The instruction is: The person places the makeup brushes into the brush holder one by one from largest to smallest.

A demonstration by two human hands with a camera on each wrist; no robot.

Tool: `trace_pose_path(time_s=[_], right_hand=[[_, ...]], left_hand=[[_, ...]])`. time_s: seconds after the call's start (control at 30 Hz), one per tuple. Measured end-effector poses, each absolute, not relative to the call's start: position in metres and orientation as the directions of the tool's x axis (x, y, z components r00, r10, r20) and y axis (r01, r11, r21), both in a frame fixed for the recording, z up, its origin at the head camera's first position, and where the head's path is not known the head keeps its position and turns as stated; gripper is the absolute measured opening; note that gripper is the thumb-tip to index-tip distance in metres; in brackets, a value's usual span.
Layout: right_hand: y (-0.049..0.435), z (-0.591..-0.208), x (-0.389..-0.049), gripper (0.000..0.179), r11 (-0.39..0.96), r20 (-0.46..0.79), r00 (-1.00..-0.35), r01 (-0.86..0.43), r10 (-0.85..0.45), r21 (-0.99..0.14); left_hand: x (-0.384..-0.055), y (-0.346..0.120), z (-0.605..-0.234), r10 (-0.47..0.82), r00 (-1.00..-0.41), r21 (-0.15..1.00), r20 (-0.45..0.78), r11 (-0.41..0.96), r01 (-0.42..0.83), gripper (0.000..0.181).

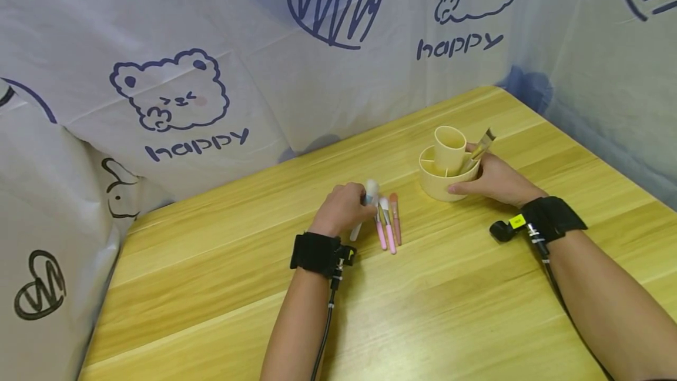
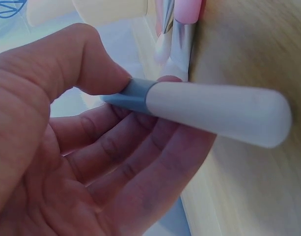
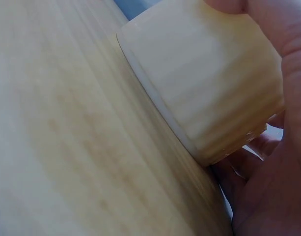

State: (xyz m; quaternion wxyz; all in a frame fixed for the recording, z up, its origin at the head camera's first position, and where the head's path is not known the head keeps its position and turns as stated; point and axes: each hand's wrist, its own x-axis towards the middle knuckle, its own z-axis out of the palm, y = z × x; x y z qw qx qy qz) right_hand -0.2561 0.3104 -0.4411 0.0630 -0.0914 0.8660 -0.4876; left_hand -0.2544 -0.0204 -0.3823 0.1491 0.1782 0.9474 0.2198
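Observation:
My left hand (image 1: 342,209) pinches a makeup brush (image 2: 214,110) between thumb and fingers, around its blue-grey ferrule. The brush has a white handle, and its pale bristles point up and away in the head view. Just right of that hand, pink-handled makeup brushes (image 1: 390,239) lie side by side on the table. With its thumb on the near wall, my right hand (image 1: 499,178) grips a round cream brush holder (image 1: 436,186) standing on the table. The holder has divided compartments and a taller tube. In its right compartment leans a makeup brush (image 1: 482,144), bristles up.
The wood-grain table (image 1: 222,275) reaches back to a printed white cloth (image 1: 254,75) hanging behind it and at both sides. Wrist cameras on black bands (image 1: 552,216) have cables running along both forearms.

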Motion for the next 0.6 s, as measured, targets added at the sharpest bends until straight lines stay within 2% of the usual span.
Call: trace_pose_path(time_s=[0.6], right_hand=[[0.3084, -0.4372, -0.2531, 0.093, 0.504, -0.032, -0.976, -0.082, -0.215, -0.86]], left_hand=[[-0.2553, -0.0214, -0.3828, 0.411, -0.889, 0.478, -0.204, 0.834, 0.276, 0.015]])
